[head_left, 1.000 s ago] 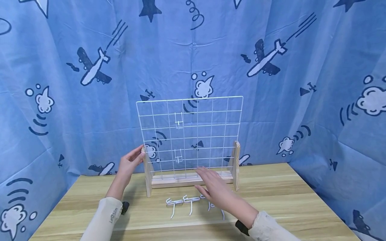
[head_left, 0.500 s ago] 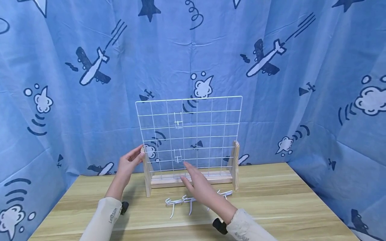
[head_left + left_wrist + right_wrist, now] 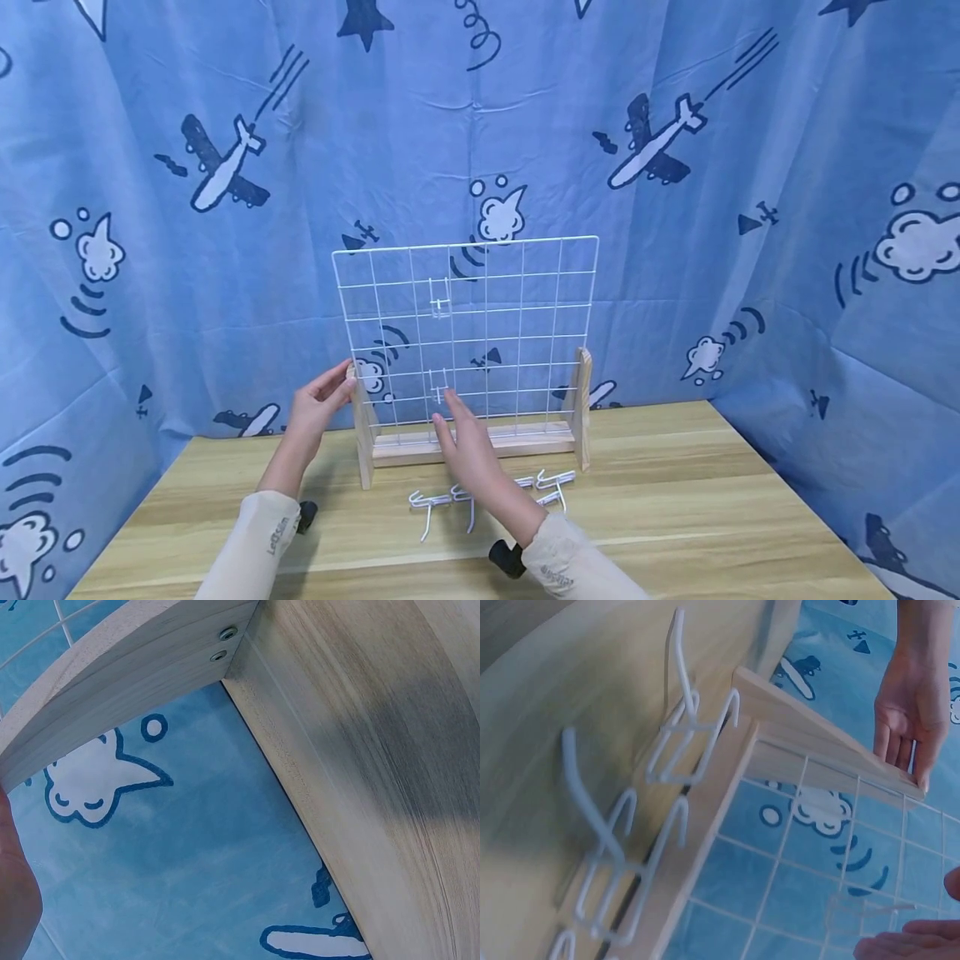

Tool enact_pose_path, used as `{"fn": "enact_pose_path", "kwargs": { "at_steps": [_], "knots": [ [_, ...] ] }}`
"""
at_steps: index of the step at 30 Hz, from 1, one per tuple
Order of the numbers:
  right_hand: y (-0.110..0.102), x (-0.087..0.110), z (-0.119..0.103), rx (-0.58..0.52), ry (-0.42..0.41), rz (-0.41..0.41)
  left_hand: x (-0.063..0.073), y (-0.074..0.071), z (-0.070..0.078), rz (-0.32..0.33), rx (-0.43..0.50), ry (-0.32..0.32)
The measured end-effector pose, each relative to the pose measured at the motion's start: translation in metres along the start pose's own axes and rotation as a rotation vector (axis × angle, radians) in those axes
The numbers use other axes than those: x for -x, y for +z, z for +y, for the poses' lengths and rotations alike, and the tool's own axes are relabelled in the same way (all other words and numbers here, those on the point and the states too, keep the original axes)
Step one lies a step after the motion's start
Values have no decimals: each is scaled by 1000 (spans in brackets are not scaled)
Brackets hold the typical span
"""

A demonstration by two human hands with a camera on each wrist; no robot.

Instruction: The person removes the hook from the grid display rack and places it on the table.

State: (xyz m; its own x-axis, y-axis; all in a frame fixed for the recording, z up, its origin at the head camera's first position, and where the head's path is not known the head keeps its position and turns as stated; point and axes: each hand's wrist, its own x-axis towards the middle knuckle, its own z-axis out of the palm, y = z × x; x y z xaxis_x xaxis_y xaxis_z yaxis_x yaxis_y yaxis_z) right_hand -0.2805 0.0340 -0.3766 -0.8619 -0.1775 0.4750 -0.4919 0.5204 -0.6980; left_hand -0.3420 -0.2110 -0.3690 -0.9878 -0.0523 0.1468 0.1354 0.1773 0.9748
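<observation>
Here, the left hand (image 3: 317, 410) rests relaxed fingers against the wooden stand (image 3: 362, 433)'s left post; the right hand (image 3: 467, 447), released, touches the lower hook (image 3: 439, 387) on the wire grid (image 3: 525, 333).

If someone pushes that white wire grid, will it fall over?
Probably not easily: the wire grid sits in a wooden stand with side feet. It looks light and thin, so it may wobble. The left hand rests against the stand's side.

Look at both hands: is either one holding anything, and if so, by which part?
The left hand steadies the grid stand at its left wooden upright, fingers straight. The right hand reaches toward the lower hook, holding nothing.
</observation>
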Motion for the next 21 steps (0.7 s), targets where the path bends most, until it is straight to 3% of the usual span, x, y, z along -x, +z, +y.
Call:
{"fn": "enact_pose_path", "kwargs": {
  "at_steps": [7, 21],
  "knots": [
    [16, -4, 0, -28, 36, 83, 0, 0, -1, 2, -3, 4],
    [31, -11, 4, -7, 21, 254, 1, 0, 0, 5, 3, 1]
  ]
}}
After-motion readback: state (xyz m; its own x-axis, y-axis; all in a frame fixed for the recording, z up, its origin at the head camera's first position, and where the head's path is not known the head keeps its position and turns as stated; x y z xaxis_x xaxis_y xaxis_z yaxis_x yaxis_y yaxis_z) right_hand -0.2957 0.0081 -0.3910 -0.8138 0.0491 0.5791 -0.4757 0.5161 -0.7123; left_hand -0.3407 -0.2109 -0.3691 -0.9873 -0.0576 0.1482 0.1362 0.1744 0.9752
